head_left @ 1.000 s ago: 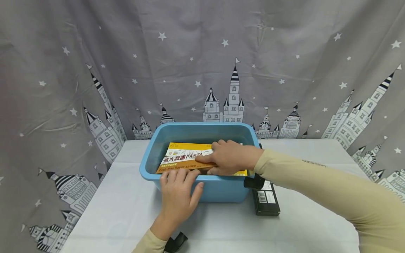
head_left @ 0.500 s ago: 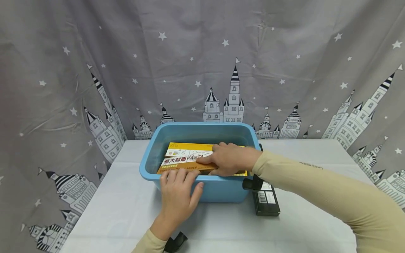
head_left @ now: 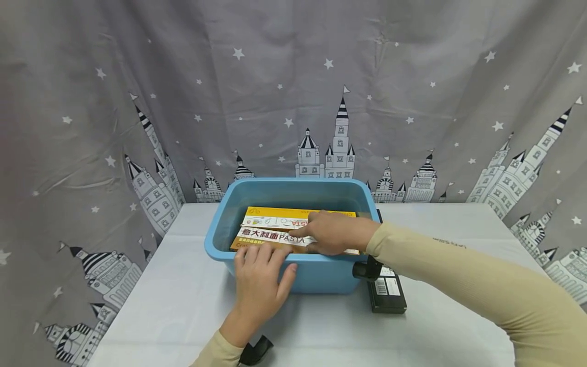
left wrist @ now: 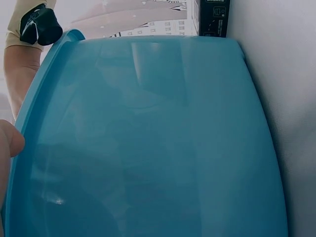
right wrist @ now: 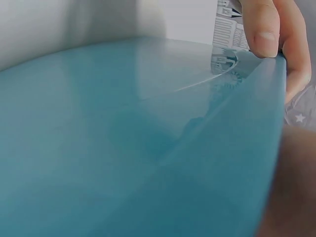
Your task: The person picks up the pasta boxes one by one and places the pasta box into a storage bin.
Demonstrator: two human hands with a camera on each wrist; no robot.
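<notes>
A blue plastic bin (head_left: 321, 278) stands mid-table with two pasta boxes lying inside. The front pasta box (head_left: 257, 234) is white and orange. Behind it lies the yellow and white pasta box (head_left: 270, 212). My left hand (head_left: 259, 280) grips the bin's front rim, fingers over the edge and thumb outside; the right wrist view shows that thumb (right wrist: 265, 42) against the outer wall. My right hand (head_left: 334, 232) reaches in from the right over both boxes. Its index finger lies straight on the front box, and its other fingers are partly hidden.
A black box (head_left: 389, 300) with white labels lies on the table against the bin's right side. The white-covered table (head_left: 197, 316) ends at a grey curtain (head_left: 275, 102) printed with castles and stars. Dark camera mounts sit on both wrists.
Under my right hand the front pasta box has tipped flatter and shifted slightly right, showing more of its white face. The left hand keeps its place on the rim.
</notes>
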